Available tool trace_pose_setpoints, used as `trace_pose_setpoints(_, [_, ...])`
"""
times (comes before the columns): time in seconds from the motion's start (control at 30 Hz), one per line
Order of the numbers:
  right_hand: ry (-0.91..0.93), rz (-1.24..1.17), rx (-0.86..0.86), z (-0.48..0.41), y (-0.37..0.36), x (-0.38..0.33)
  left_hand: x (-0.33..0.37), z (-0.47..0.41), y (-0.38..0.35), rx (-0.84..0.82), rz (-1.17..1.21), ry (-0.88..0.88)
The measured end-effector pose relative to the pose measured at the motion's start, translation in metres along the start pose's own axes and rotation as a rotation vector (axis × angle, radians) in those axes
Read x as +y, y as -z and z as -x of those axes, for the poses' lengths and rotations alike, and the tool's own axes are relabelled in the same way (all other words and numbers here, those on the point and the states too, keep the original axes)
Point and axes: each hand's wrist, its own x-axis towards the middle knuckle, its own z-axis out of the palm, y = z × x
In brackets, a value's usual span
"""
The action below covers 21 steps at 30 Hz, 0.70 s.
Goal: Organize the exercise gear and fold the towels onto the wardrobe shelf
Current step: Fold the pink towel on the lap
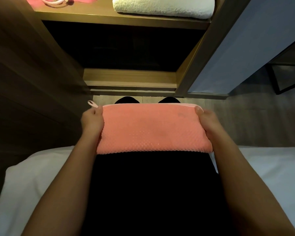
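From the head camera, looking down: the person stands at the open wardrobe holding a folded coral towel flat in front of their body, over the floor and well below the lit wardrobe shelf. The left hand grips the towel's left end with its fingers curled round the edge. The right hand clamps the right end, thumb on top. A small hanging loop sticks out at the far left corner, just beside the left hand's fingers.

Up on the shelf a folded white towel fills the right side, and some pink exercise gear, cut off by the frame, sits to the left. The strip of bare shelf between them looks narrower than the coral towel.

From here, I'd say the main worry is the fold. The towel is held only at its ends, so the middle could sag on the way up, and the paler layer showing along the far edge could slide out. The loop might snag on the shelf's front lip. Squeezing the towel into that narrow strip would likely shove the gear or rumple the white towel, and laying it off-centre on the white towel could let it tip forward off the shelf.

Behind the person, a bed with white bedding shows on both sides.
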Motion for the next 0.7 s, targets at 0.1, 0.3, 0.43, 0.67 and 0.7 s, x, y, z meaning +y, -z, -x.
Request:
trace_pose_setpoints(0.1, [-0.056,-0.001,-0.033,-0.001,0.001,0.005,-0.002,0.0,-0.001,-0.038,0.0,0.025])
trace_pose_setpoints(0.3, [-0.216,-0.105,-0.158,0.018,0.027,0.028,-0.025,0.013,0.032,-0.42,-0.106,0.197])
trace_pose_setpoints(0.43, [0.055,0.104,0.057,0.036,0.013,0.043,-0.049,0.029,0.033,-0.234,-0.275,-0.053])
trace_pose_setpoints(0.67, [-0.032,0.054,-0.052,0.035,0.015,0.041,-0.046,0.025,0.042,-0.327,-0.208,-0.017])
trace_pose_setpoints(0.7, [-0.093,0.019,-0.092,0.033,0.017,0.038,-0.042,0.024,0.044,-0.399,-0.129,0.094])
